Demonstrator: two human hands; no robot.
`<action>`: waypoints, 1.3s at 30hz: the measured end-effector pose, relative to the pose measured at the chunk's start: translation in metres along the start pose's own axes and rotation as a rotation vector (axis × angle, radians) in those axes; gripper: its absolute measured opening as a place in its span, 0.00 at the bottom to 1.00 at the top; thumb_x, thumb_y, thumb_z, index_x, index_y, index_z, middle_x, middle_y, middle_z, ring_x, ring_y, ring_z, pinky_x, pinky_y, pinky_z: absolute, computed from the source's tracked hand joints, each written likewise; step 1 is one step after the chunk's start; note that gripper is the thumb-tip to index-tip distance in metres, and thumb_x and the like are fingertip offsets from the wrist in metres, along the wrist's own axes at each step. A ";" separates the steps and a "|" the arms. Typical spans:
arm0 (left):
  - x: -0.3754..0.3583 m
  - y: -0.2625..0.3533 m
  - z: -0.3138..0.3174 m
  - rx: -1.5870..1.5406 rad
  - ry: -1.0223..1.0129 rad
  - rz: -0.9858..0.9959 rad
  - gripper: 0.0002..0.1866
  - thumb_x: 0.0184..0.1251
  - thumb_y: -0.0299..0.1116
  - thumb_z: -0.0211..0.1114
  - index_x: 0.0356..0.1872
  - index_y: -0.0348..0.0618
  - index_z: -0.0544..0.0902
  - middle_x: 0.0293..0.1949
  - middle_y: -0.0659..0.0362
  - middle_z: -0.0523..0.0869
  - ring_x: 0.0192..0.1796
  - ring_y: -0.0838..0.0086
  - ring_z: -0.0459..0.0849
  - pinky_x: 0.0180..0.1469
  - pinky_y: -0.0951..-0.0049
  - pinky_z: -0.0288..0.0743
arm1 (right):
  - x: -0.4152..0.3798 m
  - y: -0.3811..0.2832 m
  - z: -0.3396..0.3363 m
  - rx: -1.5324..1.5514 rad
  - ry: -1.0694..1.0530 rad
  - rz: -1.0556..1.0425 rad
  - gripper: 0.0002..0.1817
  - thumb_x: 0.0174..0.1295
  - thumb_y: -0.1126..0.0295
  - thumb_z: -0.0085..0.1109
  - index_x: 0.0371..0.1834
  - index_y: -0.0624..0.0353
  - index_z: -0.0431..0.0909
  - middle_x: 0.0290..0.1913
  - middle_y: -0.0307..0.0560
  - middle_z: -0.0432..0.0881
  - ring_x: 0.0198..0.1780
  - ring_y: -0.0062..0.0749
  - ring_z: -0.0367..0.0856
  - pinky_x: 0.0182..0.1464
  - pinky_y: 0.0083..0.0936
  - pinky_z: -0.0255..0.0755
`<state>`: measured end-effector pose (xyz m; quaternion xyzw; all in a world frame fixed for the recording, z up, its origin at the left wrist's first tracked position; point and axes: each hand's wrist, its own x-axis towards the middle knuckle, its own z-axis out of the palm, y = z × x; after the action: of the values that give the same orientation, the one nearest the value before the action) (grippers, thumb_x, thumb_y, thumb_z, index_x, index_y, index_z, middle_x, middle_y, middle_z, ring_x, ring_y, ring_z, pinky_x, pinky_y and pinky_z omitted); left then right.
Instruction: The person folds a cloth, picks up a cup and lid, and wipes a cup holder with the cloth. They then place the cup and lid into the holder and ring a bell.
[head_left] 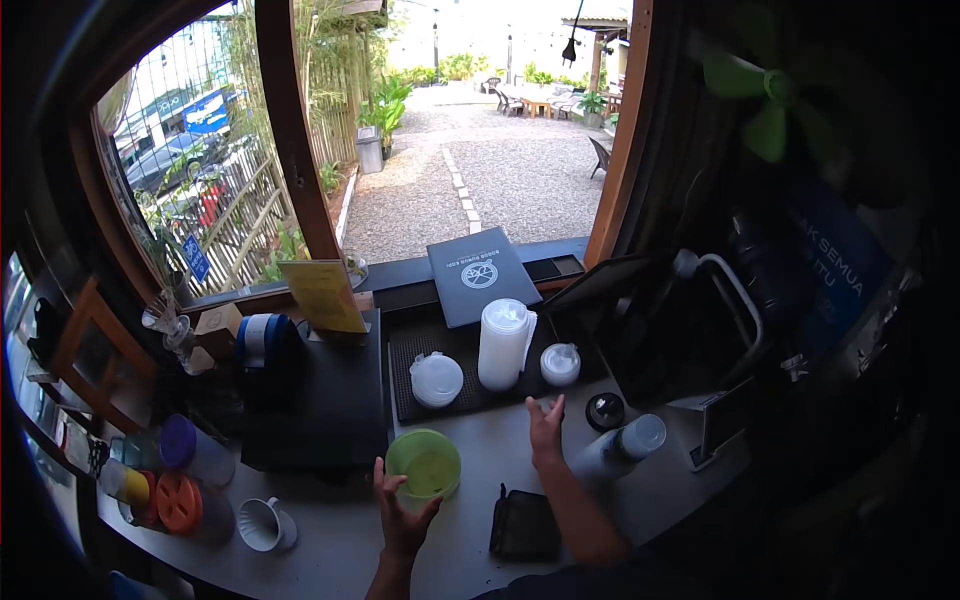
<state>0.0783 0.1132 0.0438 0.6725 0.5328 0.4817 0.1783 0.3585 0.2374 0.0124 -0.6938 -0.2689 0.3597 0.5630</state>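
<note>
My left hand (403, 518) is at the near side of a round green plastic tub (424, 463), thumb and fingers spread apart with the fingertips right at its rim. The tub stands on the counter and has nothing large in it. My right hand (546, 430) is raised over the counter, fingers apart and nothing in it. Just beyond it, on a black mat (408, 352), are a small stack of clear lids (560, 365), a tall sleeve of white cups (502, 345) and a wider stack of lids (437, 380). Under my right forearm lies a black pouch (524, 524).
A bottle-like container (622, 445) and a black round lid (605, 411) are at right. A white dripper cup (267, 525) and jars with purple (179, 442) and orange (179, 502) lids stand at left. A dark menu folder (483, 275) leans by the open window.
</note>
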 end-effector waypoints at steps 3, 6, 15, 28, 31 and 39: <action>0.002 0.002 -0.007 -0.097 -0.003 -0.016 0.35 0.54 0.46 0.81 0.52 0.49 0.65 0.72 0.34 0.63 0.73 0.40 0.66 0.72 0.46 0.62 | -0.100 0.016 -0.051 0.032 -0.703 -0.029 0.19 0.69 0.59 0.64 0.52 0.64 0.79 0.39 0.39 0.81 0.40 0.21 0.77 0.48 0.24 0.73; -0.004 -0.001 -0.028 -0.112 0.014 -0.070 0.36 0.52 0.46 0.82 0.51 0.49 0.64 0.68 0.38 0.67 0.70 0.46 0.70 0.71 0.49 0.63 | -0.159 -0.005 -0.124 -0.423 -0.896 -0.023 0.18 0.69 0.56 0.64 0.29 0.60 0.82 0.24 0.35 0.77 0.29 0.20 0.73 0.39 0.24 0.71; -0.027 0.004 -0.066 -0.206 0.154 -0.150 0.38 0.52 0.53 0.81 0.54 0.50 0.65 0.68 0.44 0.66 0.70 0.52 0.68 0.73 0.51 0.60 | -0.112 0.029 -0.224 -0.379 0.060 -0.363 0.47 0.49 0.59 0.82 0.70 0.63 0.63 0.53 0.56 0.78 0.51 0.41 0.80 0.54 0.36 0.77; -0.047 0.005 -0.100 -0.152 0.262 -0.144 0.41 0.51 0.58 0.81 0.55 0.50 0.64 0.68 0.45 0.66 0.71 0.53 0.67 0.73 0.51 0.60 | -0.048 0.024 -0.040 -0.541 -0.435 -0.580 0.55 0.46 0.58 0.80 0.75 0.58 0.54 0.65 0.61 0.72 0.63 0.64 0.74 0.64 0.51 0.70; -0.054 0.008 -0.103 -0.147 0.274 -0.159 0.41 0.50 0.58 0.81 0.55 0.51 0.64 0.66 0.46 0.66 0.70 0.53 0.68 0.72 0.51 0.62 | -0.063 0.011 0.010 -0.527 -0.530 -0.693 0.55 0.47 0.58 0.79 0.77 0.51 0.53 0.65 0.60 0.73 0.60 0.64 0.75 0.61 0.53 0.72; -0.064 0.021 -0.093 -0.137 0.179 -0.071 0.40 0.48 0.50 0.84 0.54 0.51 0.64 0.66 0.46 0.67 0.68 0.52 0.72 0.70 0.50 0.67 | -0.081 0.020 0.081 -0.493 -0.645 -0.639 0.65 0.54 0.58 0.77 0.83 0.55 0.32 0.70 0.68 0.67 0.64 0.68 0.72 0.65 0.52 0.68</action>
<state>0.0140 0.0233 0.0738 0.5936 0.5361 0.5685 0.1924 0.2448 0.2174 0.0003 -0.5430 -0.7040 0.2914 0.3529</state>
